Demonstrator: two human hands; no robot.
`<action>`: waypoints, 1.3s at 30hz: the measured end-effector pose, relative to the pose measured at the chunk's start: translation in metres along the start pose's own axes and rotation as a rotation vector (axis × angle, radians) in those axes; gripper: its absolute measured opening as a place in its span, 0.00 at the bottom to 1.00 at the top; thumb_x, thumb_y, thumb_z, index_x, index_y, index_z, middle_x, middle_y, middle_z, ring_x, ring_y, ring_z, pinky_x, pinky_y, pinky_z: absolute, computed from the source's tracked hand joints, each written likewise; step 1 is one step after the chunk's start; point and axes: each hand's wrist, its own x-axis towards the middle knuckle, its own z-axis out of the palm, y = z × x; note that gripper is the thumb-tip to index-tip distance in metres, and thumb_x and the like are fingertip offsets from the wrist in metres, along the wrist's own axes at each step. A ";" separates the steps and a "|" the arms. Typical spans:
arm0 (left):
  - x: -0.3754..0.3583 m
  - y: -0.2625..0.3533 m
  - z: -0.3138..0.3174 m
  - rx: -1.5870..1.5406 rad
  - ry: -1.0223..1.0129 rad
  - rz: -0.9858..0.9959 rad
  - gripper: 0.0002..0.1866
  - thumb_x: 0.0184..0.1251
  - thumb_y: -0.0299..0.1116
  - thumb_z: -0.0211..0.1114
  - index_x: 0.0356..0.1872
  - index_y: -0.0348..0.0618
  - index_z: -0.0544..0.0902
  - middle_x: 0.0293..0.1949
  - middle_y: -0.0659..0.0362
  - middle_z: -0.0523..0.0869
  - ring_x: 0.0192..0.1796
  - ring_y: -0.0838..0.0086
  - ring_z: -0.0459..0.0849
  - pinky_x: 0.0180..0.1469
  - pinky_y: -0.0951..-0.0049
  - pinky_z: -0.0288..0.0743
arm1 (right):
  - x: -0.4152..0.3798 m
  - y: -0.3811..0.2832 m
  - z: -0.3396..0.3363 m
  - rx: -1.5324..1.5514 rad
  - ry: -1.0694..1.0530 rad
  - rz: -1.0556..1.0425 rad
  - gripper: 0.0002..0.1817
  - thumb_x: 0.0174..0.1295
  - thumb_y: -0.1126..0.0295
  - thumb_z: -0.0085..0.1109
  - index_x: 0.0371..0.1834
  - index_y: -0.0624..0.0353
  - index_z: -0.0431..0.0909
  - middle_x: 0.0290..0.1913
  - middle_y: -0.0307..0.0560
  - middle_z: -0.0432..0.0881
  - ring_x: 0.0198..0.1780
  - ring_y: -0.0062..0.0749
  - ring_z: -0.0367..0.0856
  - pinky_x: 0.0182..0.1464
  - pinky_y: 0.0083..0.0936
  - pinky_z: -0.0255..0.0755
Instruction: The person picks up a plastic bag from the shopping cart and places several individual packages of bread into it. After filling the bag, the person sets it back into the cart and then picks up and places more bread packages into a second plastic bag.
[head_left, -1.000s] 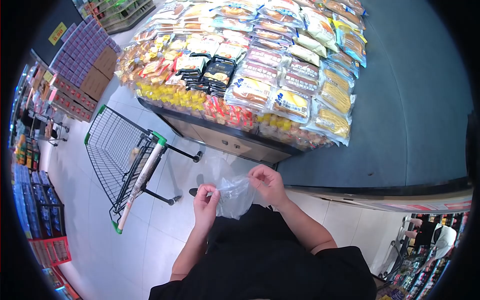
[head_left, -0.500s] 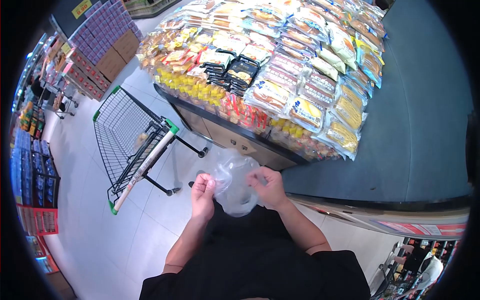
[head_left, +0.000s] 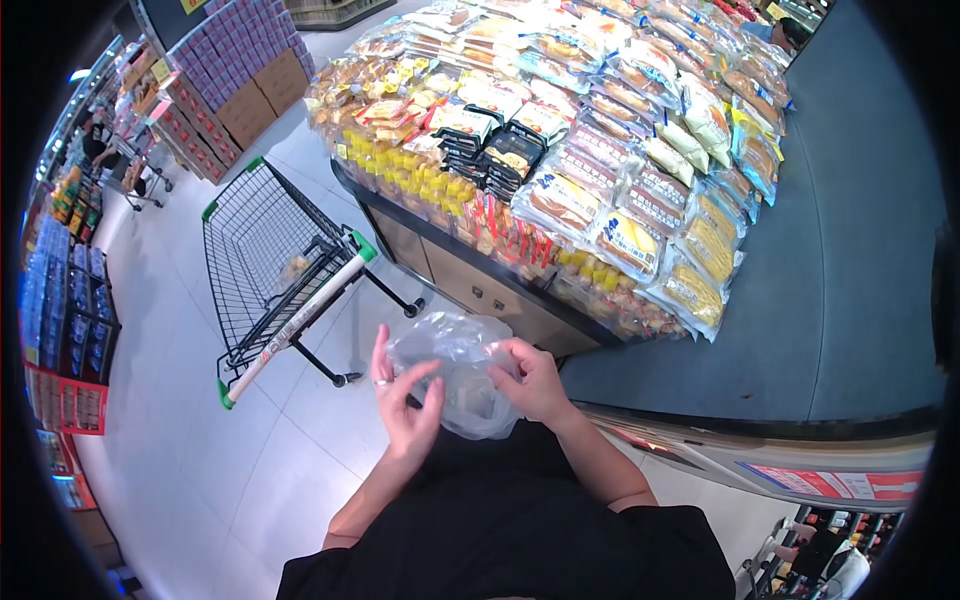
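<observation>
A clear plastic bag (head_left: 462,375) hangs in front of my body, its mouth spread into a loose ring. My right hand (head_left: 530,380) pinches the bag's right edge between thumb and fingers. At the bag's left side is my left hand (head_left: 408,400), its fingers apart, with a ring on one finger; the fingertips lie against or just beside the plastic. Beyond the bag, packaged breads (head_left: 625,240) are piled on a display counter (head_left: 470,262).
A shopping cart (head_left: 275,270) with a small item inside stands at the left. Stacked cartons (head_left: 235,70) are behind it, and shelves with blue packs (head_left: 60,300) line the far left. A dark counter surface (head_left: 800,300) extends right. People with carts appear at upper left and lower right.
My left hand has gone from a pinch on the bag to spread fingers. The bag's mouth is wider. The view has shifted slightly, so the cart and display appear a little further right.
</observation>
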 end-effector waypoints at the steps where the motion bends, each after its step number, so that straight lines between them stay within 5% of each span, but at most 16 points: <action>1: 0.005 -0.005 -0.002 0.136 0.016 -0.027 0.14 0.54 0.18 0.68 0.43 0.43 0.89 0.75 0.41 0.61 0.78 0.52 0.60 0.75 0.57 0.55 | 0.000 -0.003 0.000 -0.001 0.002 -0.004 0.13 0.64 0.73 0.66 0.52 0.61 0.81 0.26 0.34 0.81 0.29 0.11 0.75 0.32 0.16 0.68; 2: 0.008 -0.019 -0.008 0.282 -0.045 0.047 0.20 0.57 0.18 0.65 0.52 0.42 0.87 0.71 0.42 0.71 0.69 0.58 0.74 0.67 0.63 0.69 | 0.000 -0.006 0.000 0.106 -0.043 0.002 0.13 0.64 0.73 0.65 0.52 0.60 0.81 0.26 0.33 0.81 0.29 0.11 0.75 0.31 0.15 0.68; 3: 0.011 -0.022 -0.011 0.281 -0.045 0.047 0.20 0.57 0.18 0.65 0.52 0.42 0.87 0.71 0.42 0.71 0.69 0.58 0.74 0.67 0.63 0.69 | 0.001 -0.008 0.000 0.214 -0.090 0.010 0.13 0.65 0.73 0.65 0.53 0.59 0.82 0.26 0.33 0.80 0.30 0.10 0.75 0.31 0.15 0.68; 5: 0.015 -0.028 -0.016 0.017 -0.161 -0.355 0.27 0.52 0.11 0.57 0.55 0.39 0.85 0.67 0.45 0.76 0.55 0.67 0.82 0.50 0.74 0.78 | 0.008 0.000 -0.004 0.204 -0.047 0.045 0.14 0.64 0.74 0.65 0.53 0.59 0.82 0.27 0.32 0.80 0.30 0.10 0.75 0.32 0.16 0.69; 10: 0.030 -0.025 -0.032 0.067 -0.232 -0.255 0.36 0.43 0.09 0.46 0.59 0.39 0.83 0.64 0.49 0.80 0.64 0.59 0.79 0.55 0.70 0.75 | 0.052 0.002 -0.022 0.007 0.199 0.076 0.16 0.63 0.80 0.63 0.54 0.62 0.79 0.31 0.34 0.83 0.30 0.11 0.77 0.33 0.14 0.71; 13: 0.048 -0.030 -0.042 0.057 -0.358 -0.222 0.41 0.40 0.10 0.43 0.63 0.40 0.80 0.69 0.48 0.75 0.70 0.56 0.73 0.63 0.66 0.70 | 0.083 -0.015 -0.024 -0.216 0.188 -0.026 0.22 0.60 0.77 0.68 0.58 0.62 0.77 0.42 0.41 0.85 0.41 0.20 0.82 0.42 0.19 0.75; 16: 0.073 -0.027 -0.045 -0.036 -0.456 -0.199 0.44 0.38 0.11 0.43 0.67 0.41 0.77 0.75 0.47 0.65 0.78 0.54 0.61 0.74 0.60 0.57 | 0.109 -0.059 -0.020 -0.361 -0.041 -0.382 0.36 0.51 0.68 0.76 0.66 0.60 0.74 0.65 0.52 0.75 0.67 0.43 0.72 0.68 0.36 0.66; 20: 0.100 -0.033 -0.046 -0.223 -0.506 -0.194 0.46 0.38 0.13 0.45 0.71 0.41 0.72 0.81 0.46 0.51 0.83 0.53 0.44 0.81 0.56 0.36 | 0.164 -0.085 -0.023 -0.416 0.015 -0.496 0.34 0.50 0.67 0.76 0.63 0.60 0.76 0.63 0.52 0.78 0.65 0.47 0.75 0.67 0.40 0.67; 23: 0.116 -0.048 -0.053 -0.285 -0.495 -0.182 0.48 0.38 0.14 0.46 0.73 0.41 0.69 0.81 0.47 0.51 0.84 0.55 0.43 0.81 0.56 0.35 | 0.219 -0.096 -0.027 -0.576 0.205 -0.383 0.29 0.50 0.64 0.75 0.56 0.62 0.79 0.53 0.54 0.82 0.59 0.50 0.77 0.61 0.40 0.71; 26: 0.130 -0.057 -0.065 -0.371 -0.510 -0.196 0.52 0.33 0.16 0.46 0.75 0.41 0.66 0.81 0.49 0.49 0.84 0.58 0.41 0.82 0.56 0.30 | 0.277 -0.104 -0.036 -0.858 0.164 -0.404 0.29 0.51 0.62 0.74 0.56 0.63 0.78 0.53 0.53 0.82 0.56 0.50 0.77 0.60 0.40 0.72; 35: 0.156 -0.076 -0.094 -0.330 -0.488 -0.115 0.52 0.36 0.17 0.47 0.77 0.40 0.62 0.81 0.46 0.52 0.84 0.55 0.44 0.82 0.57 0.34 | 0.370 -0.094 -0.030 -1.297 -0.084 -0.039 0.39 0.48 0.59 0.77 0.63 0.61 0.70 0.59 0.58 0.80 0.61 0.51 0.74 0.66 0.41 0.68; 39: 0.163 -0.079 -0.094 -0.334 -0.486 -0.128 0.52 0.36 0.17 0.47 0.78 0.40 0.61 0.81 0.46 0.51 0.84 0.55 0.44 0.82 0.57 0.34 | 0.378 -0.083 -0.036 -1.308 -0.004 -0.149 0.39 0.47 0.60 0.78 0.62 0.60 0.70 0.58 0.57 0.80 0.61 0.52 0.74 0.66 0.42 0.68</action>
